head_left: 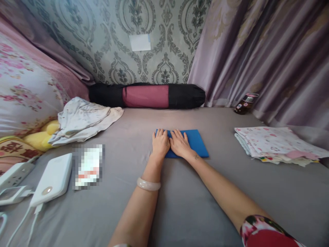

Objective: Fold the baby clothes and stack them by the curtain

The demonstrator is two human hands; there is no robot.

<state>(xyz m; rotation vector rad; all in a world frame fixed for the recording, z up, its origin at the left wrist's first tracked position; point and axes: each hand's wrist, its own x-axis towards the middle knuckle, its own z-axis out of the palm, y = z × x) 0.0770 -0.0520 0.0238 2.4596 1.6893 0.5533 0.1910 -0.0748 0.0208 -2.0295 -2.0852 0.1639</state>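
Blue sheet (197, 144) beneath left hand (161, 143) and right hand (180, 145), fingers (161, 132) loose, ungripping (bottle (243, 105) at right, contents unclear).

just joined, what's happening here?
A person has both hands palm-down on a flat blue rectangle lying on a gray sheet. The left hand is at its left end, the right hand right beside it; the right part of the rectangle is uncovered. Whether it's a folder or folded material, I can't tell. A stack of folded patterned cloths lies off to the right, a white power bank to the left.
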